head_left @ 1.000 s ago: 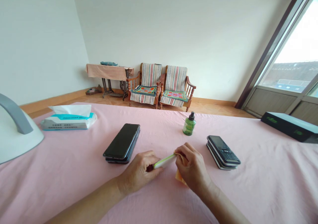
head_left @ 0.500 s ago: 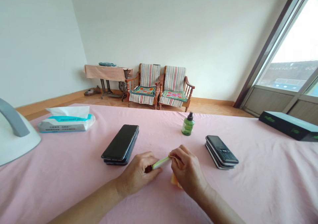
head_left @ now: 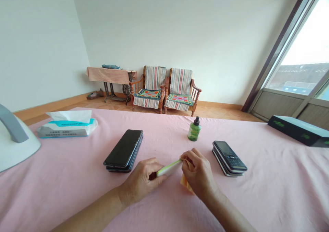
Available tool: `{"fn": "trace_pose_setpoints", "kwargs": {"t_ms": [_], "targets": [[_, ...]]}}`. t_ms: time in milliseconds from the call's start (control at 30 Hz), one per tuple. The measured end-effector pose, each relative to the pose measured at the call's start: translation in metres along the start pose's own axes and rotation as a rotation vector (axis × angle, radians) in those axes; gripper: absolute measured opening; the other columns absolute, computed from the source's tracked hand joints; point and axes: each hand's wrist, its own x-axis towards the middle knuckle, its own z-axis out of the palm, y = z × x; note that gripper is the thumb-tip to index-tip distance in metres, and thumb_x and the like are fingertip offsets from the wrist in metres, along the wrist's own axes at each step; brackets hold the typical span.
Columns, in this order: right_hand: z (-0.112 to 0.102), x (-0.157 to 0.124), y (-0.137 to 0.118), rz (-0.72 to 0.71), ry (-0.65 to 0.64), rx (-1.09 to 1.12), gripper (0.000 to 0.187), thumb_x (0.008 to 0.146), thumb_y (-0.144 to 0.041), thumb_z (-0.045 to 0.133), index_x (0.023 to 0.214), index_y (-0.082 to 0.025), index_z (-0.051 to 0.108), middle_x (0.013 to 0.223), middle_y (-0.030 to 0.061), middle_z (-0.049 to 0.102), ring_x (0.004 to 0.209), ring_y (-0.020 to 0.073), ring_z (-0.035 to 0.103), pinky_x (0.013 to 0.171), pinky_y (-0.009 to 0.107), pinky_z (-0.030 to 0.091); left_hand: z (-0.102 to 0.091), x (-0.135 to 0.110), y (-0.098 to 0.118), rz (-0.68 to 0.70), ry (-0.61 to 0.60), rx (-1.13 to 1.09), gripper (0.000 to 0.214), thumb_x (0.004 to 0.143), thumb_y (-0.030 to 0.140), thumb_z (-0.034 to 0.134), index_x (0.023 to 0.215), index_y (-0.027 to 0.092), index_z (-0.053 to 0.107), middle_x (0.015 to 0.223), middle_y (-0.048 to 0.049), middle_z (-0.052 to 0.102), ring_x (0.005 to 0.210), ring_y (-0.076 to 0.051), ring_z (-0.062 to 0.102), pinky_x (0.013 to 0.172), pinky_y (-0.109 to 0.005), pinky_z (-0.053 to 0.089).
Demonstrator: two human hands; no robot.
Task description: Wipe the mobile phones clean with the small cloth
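Observation:
My left hand (head_left: 145,175) grips one end of a slim white phone with a lime-green edge (head_left: 169,169), held tilted above the table. At its far end, my right hand (head_left: 197,172) pinches a yellow-orange cloth (head_left: 187,184) against the phone; part of the cloth hangs below my fingers. Left of my hands lies a stack of dark smartphones (head_left: 124,149), the top one with its black screen up. To the right is a smaller stack of keypad phones (head_left: 229,157). A green spray bottle with a black top (head_left: 194,129) stands upright beyond my right hand.
A pink cloth (head_left: 159,211) covers the table. At the left are a tissue pack (head_left: 67,128) and a white object with a grey handle (head_left: 17,139). A black box (head_left: 298,129) lies at the right edge. Two wooden chairs (head_left: 180,84) stand by the far wall.
My right hand with the cloth has slid slightly right along the phone, uncovering more of its white side and green edge. My left hand has stayed nearly in place.

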Motion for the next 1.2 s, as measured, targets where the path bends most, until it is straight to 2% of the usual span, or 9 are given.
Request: {"fn": "trace_pose_setpoints", "kwargs": {"t_ms": [67, 267, 433, 600, 767, 967, 1200], "targets": [[-0.001, 0.001, 0.002, 0.010, 0.023, -0.008, 0.019, 0.072, -0.004, 0.048, 0.075, -0.019, 0.060, 0.073, 0.0004, 0.055, 0.066, 0.0144, 0.056, 0.065, 0.025, 0.042, 0.000, 0.000, 0.000, -0.007, -0.004, 0.003, 0.025, 0.088, 0.027, 0.055, 0.067, 0.015, 0.060, 0.066, 0.0012, 0.049, 0.061, -0.012, 0.049, 0.055, -0.022, 0.032], [0.003, -0.003, -0.003, -0.049, -0.054, 0.084, 0.022, 0.074, -0.004, 0.046, 0.078, -0.019, 0.062, 0.076, 0.0006, 0.055, 0.068, 0.0130, 0.056, 0.064, 0.022, 0.042, 0.000, 0.000, 0.001, 0.004, 0.022, -0.002, 0.030, 0.088, 0.028, 0.055, 0.061, 0.015, 0.054, 0.064, 0.0023, 0.046, 0.059, -0.011, 0.047, 0.053, -0.021, 0.031], [-0.004, 0.004, 0.009, 0.040, 0.027, 0.008, 0.017, 0.073, -0.008, 0.049, 0.075, -0.019, 0.062, 0.071, -0.0002, 0.056, 0.065, 0.0140, 0.056, 0.061, 0.023, 0.042, -0.003, 0.001, 0.000, 0.000, 0.010, -0.017, 0.022, 0.087, 0.029, 0.057, 0.074, 0.014, 0.066, 0.066, 0.0009, 0.051, 0.060, -0.013, 0.049, 0.054, -0.021, 0.033], [-0.012, 0.008, 0.024, 0.095, 0.101, -0.078, 0.014, 0.074, -0.014, 0.050, 0.073, -0.019, 0.062, 0.070, 0.0000, 0.057, 0.061, 0.0146, 0.055, 0.057, 0.024, 0.041, -0.006, 0.001, -0.008, -0.007, 0.008, -0.057, 0.022, 0.088, 0.031, 0.056, 0.083, 0.015, 0.069, 0.072, -0.0019, 0.058, 0.064, -0.014, 0.052, 0.058, -0.022, 0.037], [-0.018, 0.008, 0.018, 0.084, 0.193, -0.022, 0.015, 0.076, -0.015, 0.050, 0.078, -0.019, 0.063, 0.077, 0.0017, 0.060, 0.065, 0.0154, 0.058, 0.062, 0.026, 0.044, -0.009, 0.001, -0.010, -0.011, -0.024, -0.077, 0.021, 0.086, 0.033, 0.059, 0.084, 0.015, 0.070, 0.073, -0.0019, 0.059, 0.067, -0.014, 0.054, 0.060, -0.021, 0.038], [-0.016, 0.002, 0.001, 0.032, 0.104, -0.016, 0.014, 0.076, -0.011, 0.051, 0.074, -0.020, 0.061, 0.074, 0.0005, 0.058, 0.066, 0.0144, 0.056, 0.062, 0.024, 0.043, -0.009, 0.002, -0.009, -0.039, -0.031, -0.066, 0.021, 0.084, 0.031, 0.061, 0.076, 0.014, 0.069, 0.069, -0.0011, 0.056, 0.062, -0.013, 0.052, 0.054, -0.021, 0.034], [0.003, -0.011, -0.010, -0.054, -0.001, 0.006, 0.018, 0.079, -0.008, 0.047, 0.079, -0.020, 0.061, 0.074, 0.0010, 0.055, 0.063, 0.0134, 0.055, 0.062, 0.024, 0.042, -0.003, 0.002, -0.007, -0.036, -0.003, -0.068, 0.023, 0.085, 0.032, 0.060, 0.073, 0.015, 0.067, 0.068, 0.0004, 0.053, 0.063, -0.013, 0.051, 0.055, -0.021, 0.033]]}}
